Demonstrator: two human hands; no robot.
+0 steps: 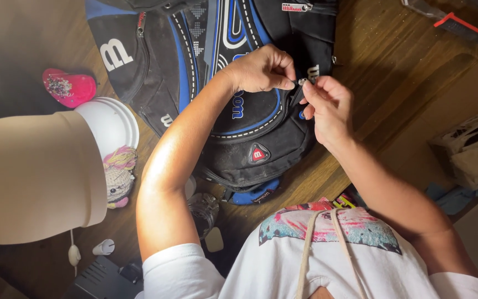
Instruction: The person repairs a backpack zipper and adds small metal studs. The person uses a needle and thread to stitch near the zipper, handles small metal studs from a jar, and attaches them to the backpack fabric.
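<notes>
Dark brown wooden flooring [394, 72] fills the view from above, lit in patches and shadowed along the left edge. At the far left a large beige lampshade [34, 177] blocks much of the floor, with a pink pincushion [68, 87] studded with pins above it and a white round lid or bowl [114, 123] just beside its upper right corner. Below that bowl lies a small crocheted doll [118, 177] with pastel yarn hair. In the middle rests a black and blue sports backpack [233, 111], lying flat with white stitching and a small red badge near its lower front. The left hand [261, 69] reaches over the bag, its fingers pinched closed on a small silver zipper pull [301, 82] at the bag's right side. The right hand [330, 108] meets it from the other side, thumb and forefinger gripping the black fabric just beside that same pull, so the two hands nearly touch. At the far right a tan cardboard box [460, 105] lies on the floor, with a pale plastic bag [477, 147] against its lower edge.
</notes>
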